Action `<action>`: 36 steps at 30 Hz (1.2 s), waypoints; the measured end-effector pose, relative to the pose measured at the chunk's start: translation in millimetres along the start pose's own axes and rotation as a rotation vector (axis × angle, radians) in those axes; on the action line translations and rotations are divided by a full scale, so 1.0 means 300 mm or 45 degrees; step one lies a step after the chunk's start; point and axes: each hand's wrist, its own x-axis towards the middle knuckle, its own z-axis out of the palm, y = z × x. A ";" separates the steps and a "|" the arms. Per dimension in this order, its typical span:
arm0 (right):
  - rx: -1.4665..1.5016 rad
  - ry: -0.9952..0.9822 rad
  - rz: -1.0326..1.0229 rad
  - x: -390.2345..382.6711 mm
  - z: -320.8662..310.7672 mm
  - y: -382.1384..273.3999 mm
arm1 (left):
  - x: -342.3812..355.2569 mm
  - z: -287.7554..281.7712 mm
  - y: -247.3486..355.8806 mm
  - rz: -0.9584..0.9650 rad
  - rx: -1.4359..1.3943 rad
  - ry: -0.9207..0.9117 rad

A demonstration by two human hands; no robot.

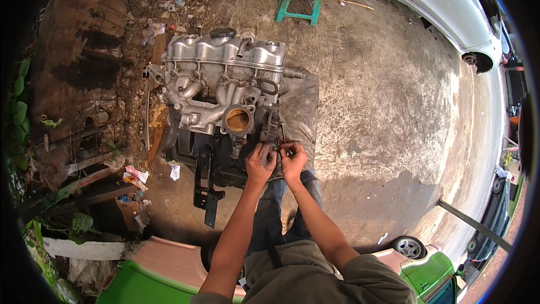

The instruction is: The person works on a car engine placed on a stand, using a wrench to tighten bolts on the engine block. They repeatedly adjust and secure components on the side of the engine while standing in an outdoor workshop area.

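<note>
The engine (225,55) sits at eleven o'clock in my view, its lumpy top dull silver, its lower side dark and grimy. A black cap (223,32) stands at its twelve o'clock edge; a round opening (238,119), tan inside, faces me toward five. A grey sheet (301,110) spreads at three. The left hand (261,164) and right hand (293,161) meet at the engine's five o'clock corner, fingers curled; from here I can't tell whether either grips anything.
</note>
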 end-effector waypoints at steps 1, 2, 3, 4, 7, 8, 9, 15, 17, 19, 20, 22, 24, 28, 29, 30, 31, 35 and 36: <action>-0.098 0.002 -0.075 -0.002 -0.005 -0.015 | 0.000 0.000 -0.001 0.008 0.012 -0.005; -0.109 -0.011 -0.054 -0.001 -0.006 -0.027 | 0.000 -0.001 -0.002 0.015 -0.003 0.002; -0.102 -0.011 -0.068 -0.002 -0.008 -0.034 | 0.000 -0.001 -0.001 0.017 -0.008 0.006; -0.066 -0.026 -0.106 -0.001 -0.010 -0.037 | 0.001 -0.002 -0.001 0.012 -0.008 0.004; -0.163 -0.066 -0.061 0.009 -0.024 -0.013 | 0.005 -0.005 0.001 0.042 0.047 -0.004; -0.109 -0.060 -0.072 0.011 -0.023 0.002 | 0.005 -0.006 0.003 0.019 0.015 -0.007; -0.041 -0.043 -0.082 0.015 -0.020 0.018 | 0.004 -0.006 0.005 -0.002 -0.005 -0.009; -0.006 -0.036 -0.078 0.016 -0.023 0.072 | 0.002 0.003 -0.004 0.024 -0.017 0.028; -0.078 -0.054 -0.054 0.014 -0.030 0.061 | 0.000 0.006 -0.009 0.063 0.018 0.025; -0.175 -0.081 -0.011 0.010 -0.043 0.042 | -0.002 0.008 -0.012 0.136 0.096 0.027; -0.182 -0.081 -0.028 0.011 -0.042 0.032 | -0.003 0.007 -0.013 0.117 0.066 0.022; -0.151 -0.069 -0.089 0.013 -0.037 0.014 | -0.002 0.006 -0.013 0.129 0.051 0.032; -0.251 -0.116 -0.091 0.015 -0.036 0.002 | 0.000 0.005 -0.012 0.139 0.045 0.035; -0.301 -0.174 -0.117 0.019 -0.043 -0.018 | 0.003 0.003 -0.005 0.076 0.017 0.027; -0.305 -0.193 -0.169 0.020 -0.047 -0.024 | 0.005 0.003 -0.004 0.090 0.025 0.032; -0.313 -0.214 -0.210 0.024 -0.053 -0.033 | 0.007 0.004 -0.004 0.108 0.036 0.039; -0.369 -0.245 -0.187 0.029 -0.057 -0.042 | 0.010 0.003 -0.005 0.133 0.061 0.046; -0.122 -0.094 -0.258 0.110 -0.031 -0.080 | 0.010 -0.004 0.002 0.107 0.022 0.050; -0.045 -0.068 -0.202 0.148 -0.015 -0.079 | 0.011 -0.003 0.002 0.098 0.017 0.049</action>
